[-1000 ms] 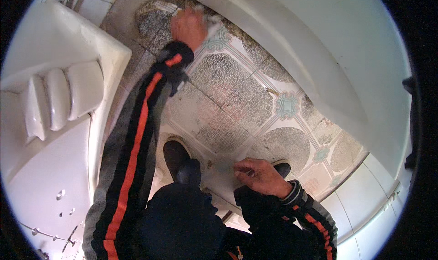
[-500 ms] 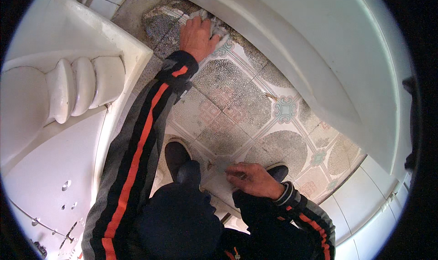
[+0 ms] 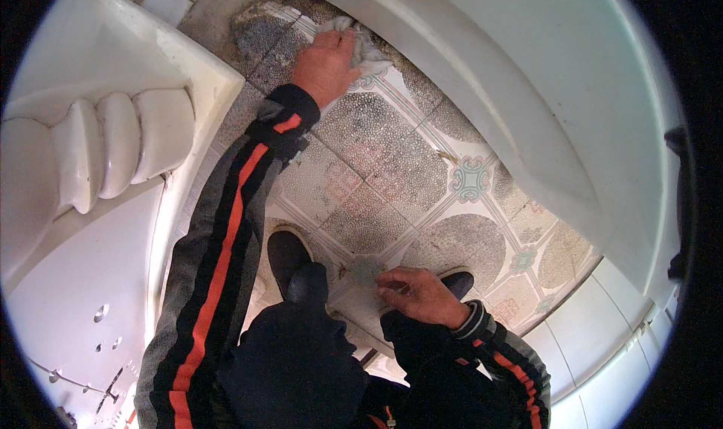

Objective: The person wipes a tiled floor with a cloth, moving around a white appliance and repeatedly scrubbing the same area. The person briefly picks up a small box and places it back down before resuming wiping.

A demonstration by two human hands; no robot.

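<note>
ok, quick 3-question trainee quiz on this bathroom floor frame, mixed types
1. True or false: the left hand presses a crumpled white cloth against the patterned tiled floor.
2. The right hand rests: A) on the white bathtub wall; B) flat on the floor by the black shoes; C) on the cloth.
3. Fill in: the stripe down the dark left sleeve is ____.

Key: 1 true; 2 B; 3 orange.
</note>
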